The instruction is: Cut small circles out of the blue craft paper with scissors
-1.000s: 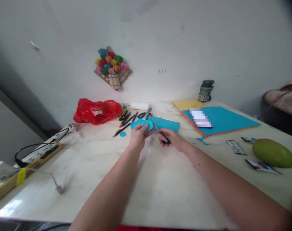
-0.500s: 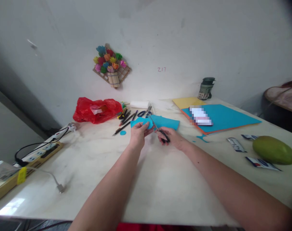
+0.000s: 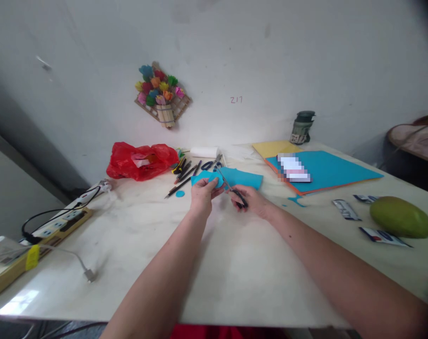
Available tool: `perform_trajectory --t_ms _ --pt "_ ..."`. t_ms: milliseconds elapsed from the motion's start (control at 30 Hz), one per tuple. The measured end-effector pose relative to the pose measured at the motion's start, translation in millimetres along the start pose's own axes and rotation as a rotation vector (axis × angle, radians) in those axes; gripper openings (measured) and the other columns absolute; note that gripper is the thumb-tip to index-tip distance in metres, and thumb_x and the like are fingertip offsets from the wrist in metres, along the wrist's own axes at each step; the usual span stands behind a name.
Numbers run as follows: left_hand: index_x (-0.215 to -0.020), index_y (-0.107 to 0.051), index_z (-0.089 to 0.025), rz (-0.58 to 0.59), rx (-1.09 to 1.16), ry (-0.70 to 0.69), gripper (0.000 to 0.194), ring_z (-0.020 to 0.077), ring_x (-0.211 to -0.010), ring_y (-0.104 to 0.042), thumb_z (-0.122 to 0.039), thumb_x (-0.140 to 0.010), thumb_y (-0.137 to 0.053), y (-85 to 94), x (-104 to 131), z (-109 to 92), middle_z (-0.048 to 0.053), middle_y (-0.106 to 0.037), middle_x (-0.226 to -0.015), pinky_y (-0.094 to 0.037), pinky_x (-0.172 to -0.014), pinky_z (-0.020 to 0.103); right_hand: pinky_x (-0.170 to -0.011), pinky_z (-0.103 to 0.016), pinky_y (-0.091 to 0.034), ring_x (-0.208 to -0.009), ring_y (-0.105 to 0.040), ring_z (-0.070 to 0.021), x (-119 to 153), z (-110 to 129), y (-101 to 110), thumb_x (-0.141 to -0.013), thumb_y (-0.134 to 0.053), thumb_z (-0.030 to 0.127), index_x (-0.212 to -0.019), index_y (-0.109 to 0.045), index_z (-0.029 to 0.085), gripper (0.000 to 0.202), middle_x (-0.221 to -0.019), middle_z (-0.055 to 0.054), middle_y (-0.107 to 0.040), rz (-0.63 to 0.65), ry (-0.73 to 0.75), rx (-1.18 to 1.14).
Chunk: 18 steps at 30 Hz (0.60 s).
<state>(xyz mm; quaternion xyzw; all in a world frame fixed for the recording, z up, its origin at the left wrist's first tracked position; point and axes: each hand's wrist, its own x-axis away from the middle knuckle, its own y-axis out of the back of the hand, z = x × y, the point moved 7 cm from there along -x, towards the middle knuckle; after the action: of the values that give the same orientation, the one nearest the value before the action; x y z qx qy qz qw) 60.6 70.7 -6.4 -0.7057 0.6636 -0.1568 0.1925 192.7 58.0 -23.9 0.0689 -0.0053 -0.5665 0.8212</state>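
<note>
Worktop (image 3: 235, 278): pale, back edge along the wall.
Large blue sheet (image 3: 334, 172): toward the back right corner, over orange and yellow sheets.
Power strip (image 3: 54, 231): along the left edge, cables attached.
Red plastic bag (image 3: 141, 162): near the back edge, left of centre.
Blue paper (image 3: 245, 178): lying flat, midway along the worktop, behind the hands.
Green fruit (image 3: 400, 217): near the right edge, sachets (image 3: 346, 210) around it.
Left hand (image 3: 202, 195): grip pinched, thumb on top, holding the blue cut-out.
Right hand (image 3: 249, 197): grip curled round the handles of the scissors.
Green bottle (image 3: 302, 127): upright at the back edge, right of centre.
Phone (image 3: 294, 168): flat on the large blue sheet, screen blurred.
Scissors (image 3: 239, 198): black-handled, blades toward the back edge, beside the cut-out; blade gap cannot be told.
Blue cut-out (image 3: 219, 179): raised in the left hand, around mid-worktop.
Blue disc (image 3: 180, 193): flat, just left of the left hand.
</note>
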Motion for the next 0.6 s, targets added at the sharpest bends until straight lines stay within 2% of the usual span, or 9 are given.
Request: perform_trajectory --t_ms 233,433,600 --pt "-0.062 -0.052 -0.015 -0.035 0.002 0.002 0.033 0.0213 -0.068 -0.067 -0.024 -0.047 -0.079 0.8 1.0 -0.3 0.000 -0.061 -0.060 -0.051 -0.066 0.031 -0.037 -0.018 -0.028 -0.043 -0.048 -0.0081 -0.9 -1.8 -0.6 -0.072 -0.052 0.030 -0.077 -0.053 0.019 0.012 -0.056 0.003 -0.050 0.019 0.029 0.011" --pt "-0.061 -0.051 -0.015 -0.036 -0.001 0.017 0.033 0.0212 -0.069 -0.067 -0.024 -0.047 -0.079 1.5 0.9 0.5 0.000 -0.060 -0.060 -0.050 -0.065 0.030 -0.038 -0.018 -0.029 -0.044 -0.049 -0.0084 1.3 0.6 -1.5 -0.071 -0.056 0.036 -0.078 -0.053 0.019 0.019 -0.058 0.003 -0.052 0.005 0.000 0.030" --pt "-0.060 -0.050 -0.015 -0.034 -0.004 0.018 0.034 0.0213 -0.068 -0.066 -0.025 -0.047 -0.079 0.5 2.6 -0.3 0.000 -0.059 -0.059 -0.050 -0.065 0.031 -0.038 -0.018 -0.029 -0.044 -0.049 -0.0079 1.4 0.7 -1.2 -0.071 -0.056 0.035 -0.081 -0.054 0.019 0.019 -0.058 0.004 -0.052 0.005 -0.004 0.032"
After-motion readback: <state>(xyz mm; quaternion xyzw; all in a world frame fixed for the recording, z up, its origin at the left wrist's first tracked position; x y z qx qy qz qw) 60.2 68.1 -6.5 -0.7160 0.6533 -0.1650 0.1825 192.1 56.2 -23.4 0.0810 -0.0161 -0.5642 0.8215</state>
